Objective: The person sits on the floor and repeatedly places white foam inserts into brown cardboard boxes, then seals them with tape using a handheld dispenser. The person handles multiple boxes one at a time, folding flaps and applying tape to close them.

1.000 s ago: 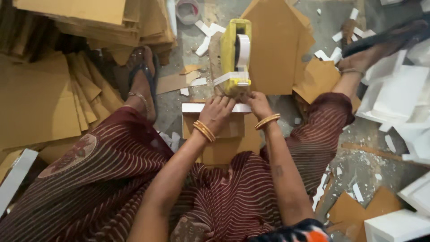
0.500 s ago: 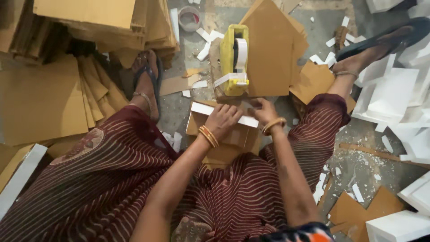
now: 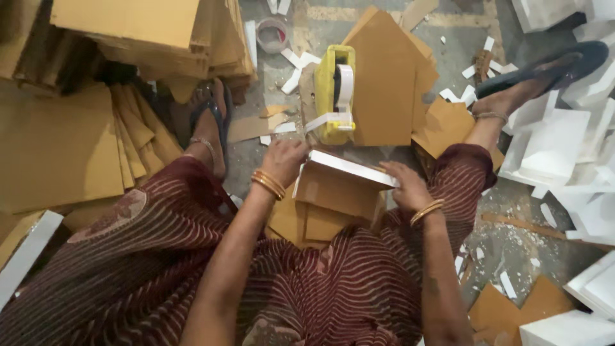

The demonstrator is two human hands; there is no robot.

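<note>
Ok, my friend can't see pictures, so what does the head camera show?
A seated person's left hand and right hand hold a cardboard box with a white edge over their lap. A yellow tape dispenser stands just beyond it on the floor, with cardboard sheets and white pieces all around.

We see a grey concrete floor [image 3: 307, 48] strewn with white scraps [image 3: 296, 64], brown cardboard stacks [image 3: 147, 32] at left, white foam pieces [image 3: 557, 141] at right.
</note>
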